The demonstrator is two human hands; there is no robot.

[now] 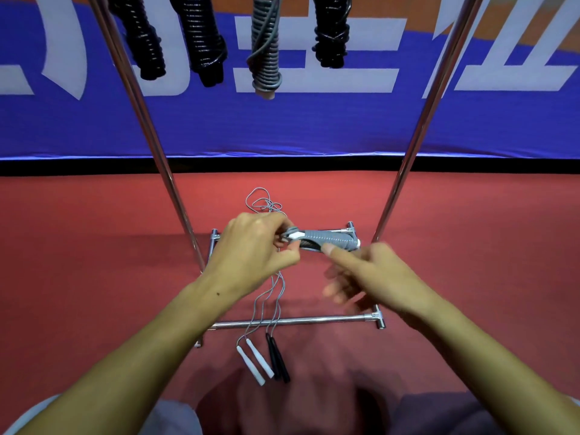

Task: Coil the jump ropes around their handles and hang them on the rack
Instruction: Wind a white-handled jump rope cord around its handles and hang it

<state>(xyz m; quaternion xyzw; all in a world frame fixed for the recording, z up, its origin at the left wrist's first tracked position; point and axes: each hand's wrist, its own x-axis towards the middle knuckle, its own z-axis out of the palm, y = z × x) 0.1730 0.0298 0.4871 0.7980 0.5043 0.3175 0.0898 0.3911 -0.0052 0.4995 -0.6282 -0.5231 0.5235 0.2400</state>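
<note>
Between both hands [251, 246] [373, 271], a half-coiled grey rope [326, 240].

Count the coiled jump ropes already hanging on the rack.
4 in view: black at far left, black beside it, grey in the middle, black at right. The frame's top edge may hide others.

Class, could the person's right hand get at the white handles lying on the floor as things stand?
Probably yes. The right hand only steadies the coiled grey rope with its thumb, and nothing lies between it and the white handles below; it would have to let go first.
</note>
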